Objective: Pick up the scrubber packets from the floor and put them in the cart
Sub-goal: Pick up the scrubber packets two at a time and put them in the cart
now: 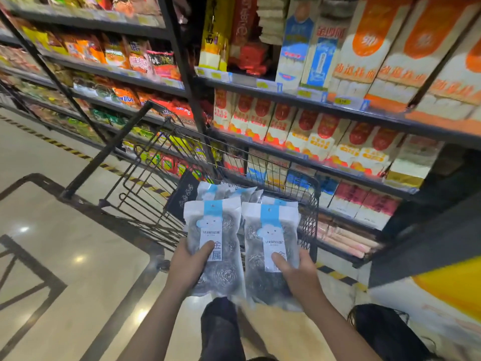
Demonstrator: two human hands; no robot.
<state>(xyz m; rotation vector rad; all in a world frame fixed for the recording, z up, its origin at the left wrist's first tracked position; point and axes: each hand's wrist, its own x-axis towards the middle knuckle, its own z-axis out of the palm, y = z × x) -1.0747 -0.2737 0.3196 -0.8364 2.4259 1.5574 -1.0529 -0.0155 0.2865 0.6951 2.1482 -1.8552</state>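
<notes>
I hold two scrubber packets upright side by side, each clear with a white and blue label over grey steel wool. My left hand point(188, 267) grips the left scrubber packet point(214, 230) by its lower half. My right hand point(296, 272) grips the right scrubber packet point(269, 230), which has another packet behind it. Both are held over the near end of the black wire cart point(161, 162). More scrubber packets point(226, 192) lie inside the cart just beyond them, next to a dark item point(182, 196).
Store shelving point(286, 100) stacked with boxes and snack bags runs along the right and back, close behind the cart. A shiny tiled floor point(65, 243) spreads to the left with yellow-black hazard tape. My dark trouser leg point(221, 329) is below; a dark bag point(385, 332) lies at lower right.
</notes>
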